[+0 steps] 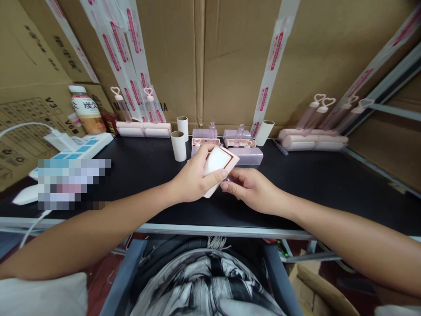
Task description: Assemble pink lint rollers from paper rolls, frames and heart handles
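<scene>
My left hand [197,175] is closed around a pink lint roller [234,160] with a white roll in its frame, held tilted above the black table. Close on its right, my right hand [253,186] has thumb and fingers pinched at the roller's lower side. A bit of translucent purple plastic, seemingly its handle, shows there; the fingers hide most of it. Just behind the hands lie open lint rollers [239,143] with pink frames and purple translucent covers [246,156]. White cardboard tubes [178,147] stand beside them.
Lint rollers with heart-ended handles stand at the back left [144,129] and back right [314,141]. At left are a power strip [94,147] with a plugged-in charger, a drink bottle [87,110] and a blurred-out item. Taped cardboard [226,57] walls the back.
</scene>
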Demonstrator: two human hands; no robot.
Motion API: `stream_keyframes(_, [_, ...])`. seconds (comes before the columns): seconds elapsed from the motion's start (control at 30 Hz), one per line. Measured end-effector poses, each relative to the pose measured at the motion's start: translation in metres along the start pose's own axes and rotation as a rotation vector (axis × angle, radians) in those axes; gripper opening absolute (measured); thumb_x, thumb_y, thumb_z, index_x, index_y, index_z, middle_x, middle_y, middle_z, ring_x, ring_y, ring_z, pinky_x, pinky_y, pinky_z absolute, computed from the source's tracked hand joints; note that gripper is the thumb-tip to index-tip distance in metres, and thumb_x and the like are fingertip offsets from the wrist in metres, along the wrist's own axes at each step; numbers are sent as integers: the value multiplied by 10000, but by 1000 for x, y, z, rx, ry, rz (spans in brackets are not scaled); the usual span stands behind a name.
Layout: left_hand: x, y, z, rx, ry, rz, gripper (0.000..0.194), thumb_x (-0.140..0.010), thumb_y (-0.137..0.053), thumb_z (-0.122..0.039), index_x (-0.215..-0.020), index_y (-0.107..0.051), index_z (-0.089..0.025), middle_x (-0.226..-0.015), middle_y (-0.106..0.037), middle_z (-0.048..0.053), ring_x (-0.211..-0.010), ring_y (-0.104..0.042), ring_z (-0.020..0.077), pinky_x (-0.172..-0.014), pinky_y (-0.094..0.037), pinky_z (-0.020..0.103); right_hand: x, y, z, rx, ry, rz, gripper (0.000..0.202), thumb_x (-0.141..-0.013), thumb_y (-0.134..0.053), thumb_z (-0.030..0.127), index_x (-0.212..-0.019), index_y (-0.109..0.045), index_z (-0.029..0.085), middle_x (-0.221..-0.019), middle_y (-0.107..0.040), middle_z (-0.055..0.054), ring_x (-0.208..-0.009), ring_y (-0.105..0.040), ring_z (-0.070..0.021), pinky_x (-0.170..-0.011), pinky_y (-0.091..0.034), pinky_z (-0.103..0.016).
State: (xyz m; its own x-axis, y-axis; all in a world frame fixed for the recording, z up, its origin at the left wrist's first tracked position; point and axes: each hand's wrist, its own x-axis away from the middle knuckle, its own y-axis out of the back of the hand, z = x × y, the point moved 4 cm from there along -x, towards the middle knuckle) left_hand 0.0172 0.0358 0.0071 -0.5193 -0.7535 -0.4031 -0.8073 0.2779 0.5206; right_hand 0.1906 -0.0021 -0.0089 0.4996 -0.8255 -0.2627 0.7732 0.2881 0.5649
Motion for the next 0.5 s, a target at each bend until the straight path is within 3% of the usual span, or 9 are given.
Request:
stream_keyframes(0.13, [-4,8,-4,43,-57,-71,664,-848,-790,-531,-1350,-511,-197,-1333,-670,136,-1163,-662,295,-991,-527,433,0,6,4,56,52,-43,339,-1024,-619,488,-1042,-696,158,-811,-664,-17,-722,-568,-162,-711,-458,-277])
stream_keyframes(0.3, [-14,27,-2,224,-43,-145,674,-787,-860,-459,-1297,-495,-212,-1011,-756,53,-805,-729,178,-729,-573,292,1,20,5,133,83,-144,281,-1030,-623,407,-1138,-697,158,-877,-677,-33,-740,-559,-159,-696,-445,-280])
stream_keyframes(0.5, [-28,79,14,121,-97,-555,341,-851,-744,-273,-1112,-529,-226,-835,-652,-20,-637,-671,116,-523,-516,208,1,40,7,27,133,-363,309,-994,-679,466,-1092,-708,174,-765,-611,-7,-626,-508,-141,-575,-415,-284])
